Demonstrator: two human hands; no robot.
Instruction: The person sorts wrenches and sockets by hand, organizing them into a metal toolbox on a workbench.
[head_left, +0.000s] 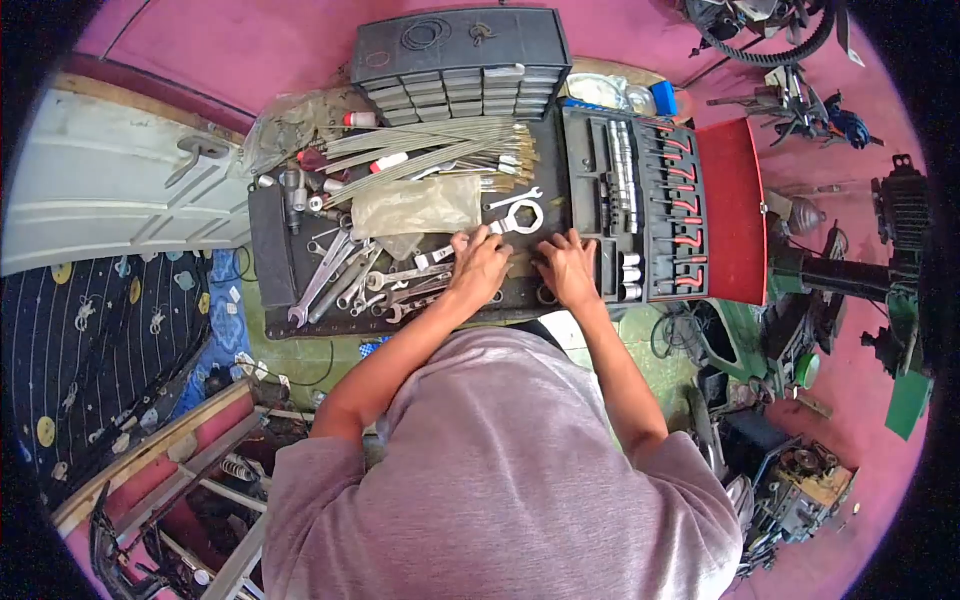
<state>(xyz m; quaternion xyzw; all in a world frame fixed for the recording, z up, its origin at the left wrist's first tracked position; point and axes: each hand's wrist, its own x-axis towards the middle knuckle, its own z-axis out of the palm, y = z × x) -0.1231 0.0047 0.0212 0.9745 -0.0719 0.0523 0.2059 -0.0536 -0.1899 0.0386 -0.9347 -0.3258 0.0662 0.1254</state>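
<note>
My left hand [482, 266] is on the dark workbench top [530, 292], its curled fingers at the handle end of a large ring wrench [523, 217]; what they grip is too small to make out. Just right of it, my right hand [568, 268] rests with bent fingers beside the open tool case [583, 150]; whether it holds anything is hidden. A small open-end wrench [515, 199] lies above the ring wrench. Several combination wrenches [325, 270] lie left of my left hand, below a translucent plastic bag [415, 207].
A drawer cabinet [460, 70] stands at the bench's back, behind a bundle of metal rods [430, 145]. The tool case's red lid [732, 212] opens to the right. A green machine [850, 280] is further right, a white door [130, 170] at left.
</note>
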